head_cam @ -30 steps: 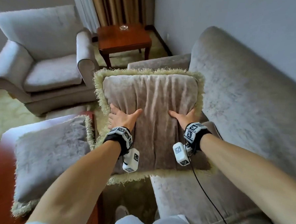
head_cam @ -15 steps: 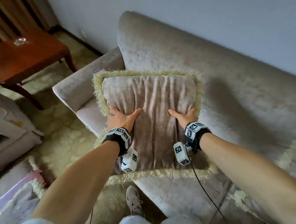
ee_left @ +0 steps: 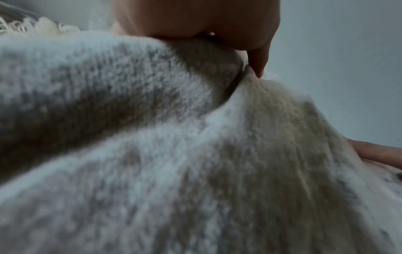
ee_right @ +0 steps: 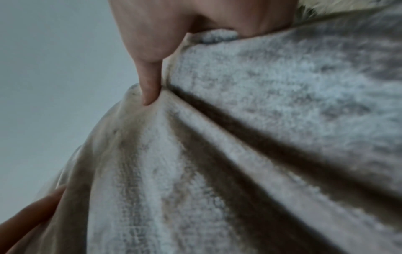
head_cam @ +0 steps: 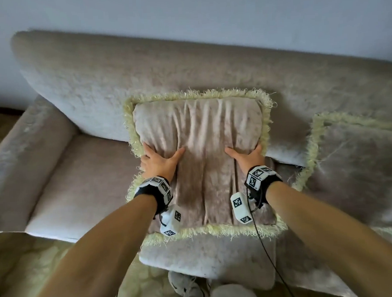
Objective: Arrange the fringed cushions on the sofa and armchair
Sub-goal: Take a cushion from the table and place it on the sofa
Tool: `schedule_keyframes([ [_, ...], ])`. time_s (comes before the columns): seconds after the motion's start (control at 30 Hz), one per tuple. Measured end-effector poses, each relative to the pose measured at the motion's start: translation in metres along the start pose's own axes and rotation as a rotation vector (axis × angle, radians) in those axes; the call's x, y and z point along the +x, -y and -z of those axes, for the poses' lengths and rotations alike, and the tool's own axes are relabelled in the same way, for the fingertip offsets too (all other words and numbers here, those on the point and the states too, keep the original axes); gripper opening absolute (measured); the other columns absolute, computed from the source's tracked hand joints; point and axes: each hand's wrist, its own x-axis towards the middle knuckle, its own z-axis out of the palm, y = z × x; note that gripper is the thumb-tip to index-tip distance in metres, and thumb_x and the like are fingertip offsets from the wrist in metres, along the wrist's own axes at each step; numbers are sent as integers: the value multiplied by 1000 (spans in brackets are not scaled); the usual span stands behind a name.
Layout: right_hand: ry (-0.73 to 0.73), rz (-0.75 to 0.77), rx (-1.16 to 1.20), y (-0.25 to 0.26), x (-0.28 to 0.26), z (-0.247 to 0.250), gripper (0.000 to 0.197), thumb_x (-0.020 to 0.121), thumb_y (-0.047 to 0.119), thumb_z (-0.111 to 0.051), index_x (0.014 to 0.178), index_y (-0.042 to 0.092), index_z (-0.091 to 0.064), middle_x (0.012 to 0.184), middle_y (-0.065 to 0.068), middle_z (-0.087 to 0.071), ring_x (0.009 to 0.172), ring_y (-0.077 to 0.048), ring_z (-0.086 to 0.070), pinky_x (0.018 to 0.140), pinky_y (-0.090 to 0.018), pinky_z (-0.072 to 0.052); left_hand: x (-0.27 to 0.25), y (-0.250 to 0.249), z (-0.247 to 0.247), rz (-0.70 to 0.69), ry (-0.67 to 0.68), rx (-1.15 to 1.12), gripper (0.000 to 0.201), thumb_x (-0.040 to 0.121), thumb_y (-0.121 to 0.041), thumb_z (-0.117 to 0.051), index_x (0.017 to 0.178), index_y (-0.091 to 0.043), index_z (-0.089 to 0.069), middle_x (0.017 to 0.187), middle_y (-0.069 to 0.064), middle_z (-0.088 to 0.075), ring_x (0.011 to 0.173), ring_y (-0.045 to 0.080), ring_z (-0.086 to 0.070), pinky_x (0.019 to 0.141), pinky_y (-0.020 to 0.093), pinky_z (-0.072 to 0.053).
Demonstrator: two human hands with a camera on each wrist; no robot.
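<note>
A beige velvet cushion (head_cam: 202, 148) with pale yellow fringe hangs in front of the sofa's backrest (head_cam: 119, 84), above the seat. My left hand (head_cam: 159, 161) grips its left edge with the thumb across the front face. My right hand (head_cam: 247, 156) grips the right edge the same way. The fabric bunches into vertical folds between my thumbs. Both wrist views show a thumb pressed into the cushion's pile (ee_left: 152, 137) (ee_right: 239, 137). My fingers behind the cushion are hidden. A second fringed cushion (head_cam: 359, 162) lies on the sofa at the right.
The grey-beige sofa's left armrest (head_cam: 27, 152) and bare seat (head_cam: 78, 181) lie to the left of the held cushion. A pale wall (head_cam: 206, 16) rises behind the backrest. Patterned carpet (head_cam: 38, 270) and my shoe (head_cam: 186, 287) are below.
I have turned right with the cushion, from facing the armchair and side table to facing the sofa squarely. The grip of both hands is unchanged. The second cushion came into view.
</note>
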Motion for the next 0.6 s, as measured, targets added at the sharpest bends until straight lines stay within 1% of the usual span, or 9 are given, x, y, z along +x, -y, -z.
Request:
schedule_keyframes([
  [0.1,-32,-51,20,-5,30,19,124,68,55,-80,155,18,0,156,-14,-27,140,-36,-32,111,-52,-32,13,-24,-31,-22,28,38,128,63,-77,-69,155,-18,-1,151,19,-28,138,35,-29,107,52,-32],
  [0.2,-50,-81,87,-5,52,30,123,69,50,-82,155,20,0,157,-15,-24,139,-36,-33,109,-50,-32,27,-42,-54,-50,41,54,126,64,-75,-70,154,-19,-2,150,20,-29,138,36,-30,106,53,-32],
  [0.3,-68,-101,123,-10,74,33,124,68,49,-83,155,27,1,159,-17,-16,139,-39,-33,107,-52,-33,41,-55,-76,-65,47,67,125,64,-72,-72,154,-24,1,148,21,-31,136,37,-32,107,54,-33],
  [0.4,-66,-92,110,-15,91,29,122,68,54,-81,153,36,5,159,-19,-12,138,-42,-33,107,-55,-33,59,-61,-90,-61,48,73,127,62,-74,-72,153,-31,6,144,23,-35,134,39,-35,107,54,-32],
  [0.47,-62,-109,89,-20,102,22,120,69,58,-78,153,39,7,158,-20,-15,137,-42,-34,107,-55,-33,71,-59,-99,-37,62,102,129,58,-81,-68,151,-38,10,141,25,-37,132,40,-37,108,55,-31],
  [0.5,-65,-125,73,-23,107,17,121,68,62,-76,152,41,8,156,-22,-17,137,-44,-34,108,-58,-33,77,-58,-103,-24,69,120,129,56,-85,-64,150,-41,12,140,26,-38,131,41,-38,108,57,-31],
  [0.53,-62,-146,45,-25,113,13,121,66,67,-74,151,42,9,155,-24,-18,137,-46,-32,108,-60,-32,82,-56,-107,-10,78,135,130,53,-88,-62,149,-43,15,139,26,-39,129,43,-39,107,58,-32],
  [0.6,-44,-191,-9,-28,125,4,122,65,73,-69,152,40,9,155,-25,-15,139,-47,-27,108,-63,-30,91,-52,-115,9,95,150,132,50,-92,-58,146,-47,18,137,27,-40,126,44,-42,106,59,-34],
])
